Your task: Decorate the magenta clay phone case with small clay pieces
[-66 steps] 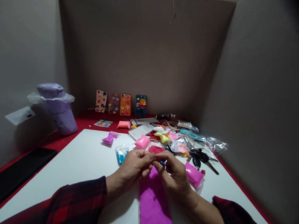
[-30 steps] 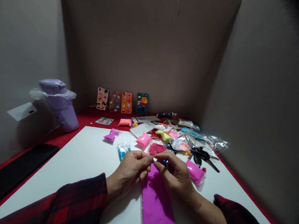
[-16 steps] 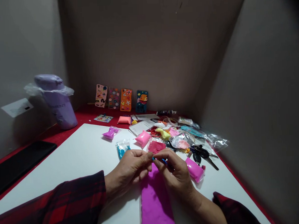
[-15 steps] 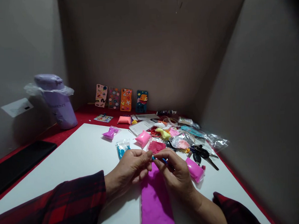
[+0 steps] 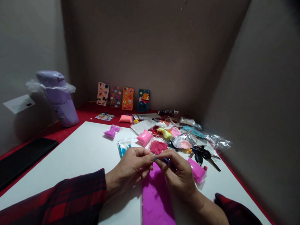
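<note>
My left hand (image 5: pixel 134 164) and my right hand (image 5: pixel 178 171) meet fingertip to fingertip above a magenta clay-covered strip (image 5: pixel 157 201). A tiny blue piece (image 5: pixel 156 158), which looks like soft clay, is pinched between the tips of both hands. Within my right hand's curled fingers shows a slim blue object (image 5: pixel 167 161), mostly hidden, so its kind is unclear. Just behind my left hand lies a clear packet of teal-blue clay (image 5: pixel 124 146). A packet of red clay (image 5: pixel 158 147) rests beyond the fingertips, and a bright pink packet (image 5: pixel 197 170) sits right of my right hand.
Scissors (image 5: pixel 203 153), packets and plastic bags (image 5: pixel 218 141) crowd the right side of the white board (image 5: pixel 91 145). Several decorated phone cases (image 5: pixel 128 98) lean on the back wall. A purple tumbler (image 5: pixel 62 106) and a black phone-like slab (image 5: pixel 25 161) stand and lie at left.
The view has shifted slightly, so the background sits a little differently. Both hands keep nearly the same pose, fingertips still together around the blue piece.
</note>
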A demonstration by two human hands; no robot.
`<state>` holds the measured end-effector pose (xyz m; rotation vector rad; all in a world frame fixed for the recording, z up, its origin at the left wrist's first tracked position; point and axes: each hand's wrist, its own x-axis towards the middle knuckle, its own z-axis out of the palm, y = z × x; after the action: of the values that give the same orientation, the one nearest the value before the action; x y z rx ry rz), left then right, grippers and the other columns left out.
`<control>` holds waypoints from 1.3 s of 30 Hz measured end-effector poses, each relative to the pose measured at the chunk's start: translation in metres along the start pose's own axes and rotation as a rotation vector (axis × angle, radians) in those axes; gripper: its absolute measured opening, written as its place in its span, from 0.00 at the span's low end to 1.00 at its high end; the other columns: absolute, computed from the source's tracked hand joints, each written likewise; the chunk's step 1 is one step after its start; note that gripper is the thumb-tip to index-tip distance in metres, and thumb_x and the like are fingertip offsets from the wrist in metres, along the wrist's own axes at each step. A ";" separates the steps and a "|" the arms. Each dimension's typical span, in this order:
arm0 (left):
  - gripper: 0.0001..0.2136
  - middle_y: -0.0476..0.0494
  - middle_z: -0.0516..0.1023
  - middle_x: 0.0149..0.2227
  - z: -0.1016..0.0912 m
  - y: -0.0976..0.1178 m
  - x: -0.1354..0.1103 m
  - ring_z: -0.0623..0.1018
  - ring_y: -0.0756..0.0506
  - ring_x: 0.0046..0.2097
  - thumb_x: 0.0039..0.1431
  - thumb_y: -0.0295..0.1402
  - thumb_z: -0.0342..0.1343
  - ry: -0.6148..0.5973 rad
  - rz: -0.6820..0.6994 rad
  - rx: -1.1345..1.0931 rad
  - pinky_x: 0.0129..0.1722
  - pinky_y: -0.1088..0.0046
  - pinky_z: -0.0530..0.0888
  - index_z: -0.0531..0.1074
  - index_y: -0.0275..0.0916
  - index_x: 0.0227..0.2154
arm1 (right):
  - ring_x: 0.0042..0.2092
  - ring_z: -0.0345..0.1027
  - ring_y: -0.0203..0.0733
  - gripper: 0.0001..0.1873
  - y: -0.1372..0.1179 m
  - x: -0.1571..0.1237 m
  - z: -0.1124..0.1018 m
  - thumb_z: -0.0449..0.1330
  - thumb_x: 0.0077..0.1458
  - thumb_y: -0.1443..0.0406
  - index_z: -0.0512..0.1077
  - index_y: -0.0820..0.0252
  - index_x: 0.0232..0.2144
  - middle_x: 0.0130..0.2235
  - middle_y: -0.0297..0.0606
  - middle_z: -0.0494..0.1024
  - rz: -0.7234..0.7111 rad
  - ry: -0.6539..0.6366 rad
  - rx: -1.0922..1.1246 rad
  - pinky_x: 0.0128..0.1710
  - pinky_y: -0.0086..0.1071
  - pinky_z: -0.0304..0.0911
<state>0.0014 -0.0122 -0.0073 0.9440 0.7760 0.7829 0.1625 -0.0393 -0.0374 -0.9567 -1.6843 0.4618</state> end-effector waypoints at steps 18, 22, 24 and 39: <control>0.18 0.53 0.66 0.15 -0.004 -0.002 0.003 0.60 0.57 0.14 0.45 0.44 0.65 -0.032 0.026 0.106 0.12 0.82 0.52 0.68 0.34 0.20 | 0.32 0.66 0.39 0.03 -0.005 0.002 -0.003 0.57 0.58 0.68 0.71 0.59 0.36 0.31 0.37 0.72 -0.019 -0.060 0.031 0.32 0.32 0.63; 0.19 0.53 0.65 0.14 -0.006 -0.004 0.003 0.59 0.57 0.14 0.47 0.46 0.63 -0.053 0.035 0.103 0.12 0.82 0.50 0.68 0.34 0.20 | 0.31 0.65 0.38 0.01 -0.003 0.001 -0.002 0.58 0.58 0.68 0.70 0.59 0.34 0.30 0.36 0.71 -0.029 -0.036 0.043 0.30 0.31 0.61; 0.18 0.53 0.66 0.15 -0.006 -0.004 0.004 0.60 0.58 0.14 0.46 0.45 0.64 -0.058 0.032 0.087 0.13 0.82 0.52 0.69 0.34 0.21 | 0.30 0.65 0.38 0.01 -0.003 0.000 -0.002 0.58 0.57 0.68 0.70 0.59 0.32 0.29 0.35 0.71 -0.012 -0.024 0.032 0.29 0.31 0.60; 0.16 0.55 0.65 0.14 -0.005 -0.002 0.002 0.58 0.58 0.14 0.46 0.42 0.65 -0.050 0.021 0.102 0.13 0.83 0.53 0.69 0.34 0.21 | 0.30 0.66 0.37 0.02 -0.005 0.000 -0.003 0.60 0.55 0.69 0.70 0.59 0.34 0.30 0.35 0.72 0.011 -0.040 0.026 0.29 0.30 0.61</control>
<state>-0.0016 -0.0087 -0.0114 1.0606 0.7686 0.7406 0.1633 -0.0424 -0.0326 -0.9434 -1.7055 0.5123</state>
